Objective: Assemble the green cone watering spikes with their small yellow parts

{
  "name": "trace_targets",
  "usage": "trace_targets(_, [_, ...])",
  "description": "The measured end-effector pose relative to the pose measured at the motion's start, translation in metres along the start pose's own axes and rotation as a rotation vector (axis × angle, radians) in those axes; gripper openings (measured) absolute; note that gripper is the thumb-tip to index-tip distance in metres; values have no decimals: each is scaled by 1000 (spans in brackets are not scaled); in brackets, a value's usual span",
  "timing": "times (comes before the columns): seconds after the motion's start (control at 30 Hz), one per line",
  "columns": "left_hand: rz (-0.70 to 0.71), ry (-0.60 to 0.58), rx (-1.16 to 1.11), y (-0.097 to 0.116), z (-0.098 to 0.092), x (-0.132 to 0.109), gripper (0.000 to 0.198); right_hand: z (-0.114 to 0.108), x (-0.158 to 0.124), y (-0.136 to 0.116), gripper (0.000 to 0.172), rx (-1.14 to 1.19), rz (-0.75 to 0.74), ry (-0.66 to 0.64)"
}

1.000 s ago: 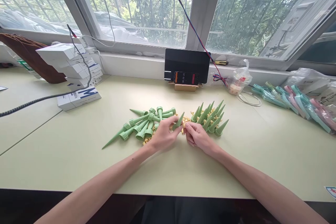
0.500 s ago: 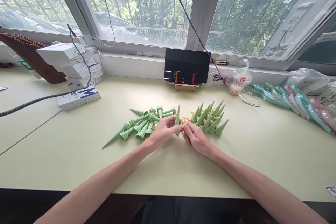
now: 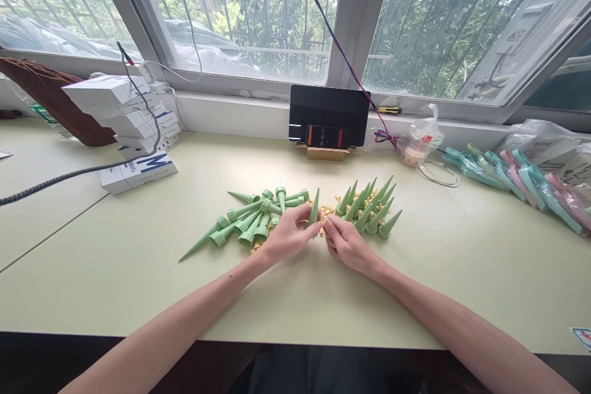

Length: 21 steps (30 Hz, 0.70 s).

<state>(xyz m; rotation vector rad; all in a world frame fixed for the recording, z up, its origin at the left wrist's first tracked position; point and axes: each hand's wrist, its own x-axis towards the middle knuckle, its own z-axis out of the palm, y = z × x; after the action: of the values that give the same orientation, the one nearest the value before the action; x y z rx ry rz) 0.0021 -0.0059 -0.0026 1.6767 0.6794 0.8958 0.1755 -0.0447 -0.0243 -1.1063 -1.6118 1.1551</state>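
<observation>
My left hand (image 3: 286,237) is closed round the base of a green plastic spike (image 3: 314,208) that points up and slightly away. Right beside it, my right hand (image 3: 345,241) pinches at the spike's base with fingers curled; what it holds there is too small to name. To the left lies a loose pile of green spikes (image 3: 249,221) on their sides. On the right, several green spikes stand upright in a group (image 3: 372,209). Small yellow pieces (image 3: 329,209) are scattered between the two groups, just beyond my fingers.
The pale green table (image 3: 138,258) runs to a window sill. A phone on a stand (image 3: 327,136) leans against a black panel at the back. White boxes (image 3: 124,117) are stacked far left, with a braided cable. A plastic bag (image 3: 418,138) and pastel clips (image 3: 517,181) lie right.
My left hand has turned the green spike from a slanted pose to nearly upright, and my right hand has closed in on its base. Both piles stay put.
</observation>
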Motion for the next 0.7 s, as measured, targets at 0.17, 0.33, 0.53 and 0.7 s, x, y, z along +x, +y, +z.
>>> trace_targets(0.17, [74, 35, 171, 1, 0, -1, 14, -1, 1, 0, 41, 32, 3, 0])
trace_targets(0.33, [144, 55, 346, 4, 0, -1, 15, -2, 1, 1, 42, 29, -20, 1])
trace_targets(0.53, [201, 64, 378, 7, 2, -2, 12, -3, 1, 1, 41, 45, -19, -16])
trace_targets(0.7, [232, 72, 403, 7, 2, -2, 11, -4, 2, 2, 43, 51, -16, -18])
